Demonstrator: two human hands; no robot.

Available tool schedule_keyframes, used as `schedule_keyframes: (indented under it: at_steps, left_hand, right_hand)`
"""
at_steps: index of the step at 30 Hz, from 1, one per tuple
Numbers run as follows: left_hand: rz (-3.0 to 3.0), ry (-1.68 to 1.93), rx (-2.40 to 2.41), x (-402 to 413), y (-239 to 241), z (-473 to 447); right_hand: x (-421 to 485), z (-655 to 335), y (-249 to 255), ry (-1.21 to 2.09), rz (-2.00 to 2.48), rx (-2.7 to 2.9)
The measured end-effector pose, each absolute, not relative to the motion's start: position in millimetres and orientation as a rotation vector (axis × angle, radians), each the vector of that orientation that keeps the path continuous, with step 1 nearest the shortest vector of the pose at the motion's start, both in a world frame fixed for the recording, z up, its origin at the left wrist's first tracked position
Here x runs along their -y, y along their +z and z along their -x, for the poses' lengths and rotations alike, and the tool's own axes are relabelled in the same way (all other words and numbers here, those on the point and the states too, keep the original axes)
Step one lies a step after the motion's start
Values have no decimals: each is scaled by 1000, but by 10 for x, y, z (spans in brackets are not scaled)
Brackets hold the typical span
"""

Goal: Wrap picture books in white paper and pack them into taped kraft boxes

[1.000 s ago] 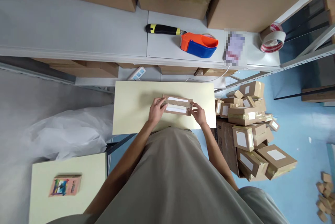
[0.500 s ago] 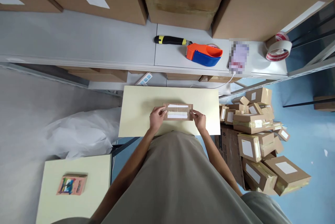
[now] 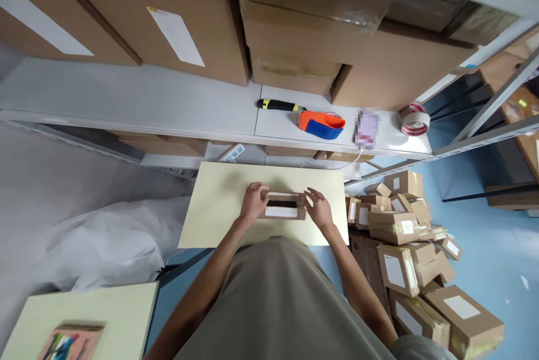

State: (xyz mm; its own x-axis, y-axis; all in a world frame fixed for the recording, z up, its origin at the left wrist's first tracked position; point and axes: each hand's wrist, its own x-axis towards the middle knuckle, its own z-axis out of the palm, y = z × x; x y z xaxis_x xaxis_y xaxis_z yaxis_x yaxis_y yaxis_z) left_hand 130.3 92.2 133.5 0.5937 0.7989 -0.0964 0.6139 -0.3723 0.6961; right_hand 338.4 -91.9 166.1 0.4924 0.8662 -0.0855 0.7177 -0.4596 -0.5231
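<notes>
No text legible. White labels [image 3: 176,35] on small box [image 3: 301,214], parcels [image 3: 484,322], shelf cartons [image 3: 221,28]; red markings [image 3: 413,131] on tape roll [image 3: 416,118]: too small, blurred.

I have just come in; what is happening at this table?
A person is handling a small cardboard box on the cream table. The left hand is at its left end, the right hand at its right end; how firmly they grip is unclear. The box's top looks partly open, showing a dark gap.
</notes>
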Motion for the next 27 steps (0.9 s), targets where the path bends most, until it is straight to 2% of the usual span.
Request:
schedule_keyframes:
  at_steps: [7,10,13,16,21,27]
  left_hand:
    - [-2129,837,-743,-1272,2470,-2165]
    - [-2124,984,-631,-1324,2918,-2442]
    - [-2126,1038,-598,-1321,3156,-2573]
    - [-2112,1058,-599,-1296,3183,-2590]
    - [-1992,1054,-633,-1178,2966,-2414]
    - [-1638,962,-660,-716,2700,-1872]
  right_hand:
    - [120,-4048,2924,-194,2128,1492]
    - [-218,-4285,3170,-272,2269,1503]
    - [-485,-4452,3189,-194,2451,1507]
    - [-635,-4553,3144,-90,2541,1534]
    - [-502,-4429,3149,17,2495,1429]
    - [122,-3638,3106,451,2005,1235]
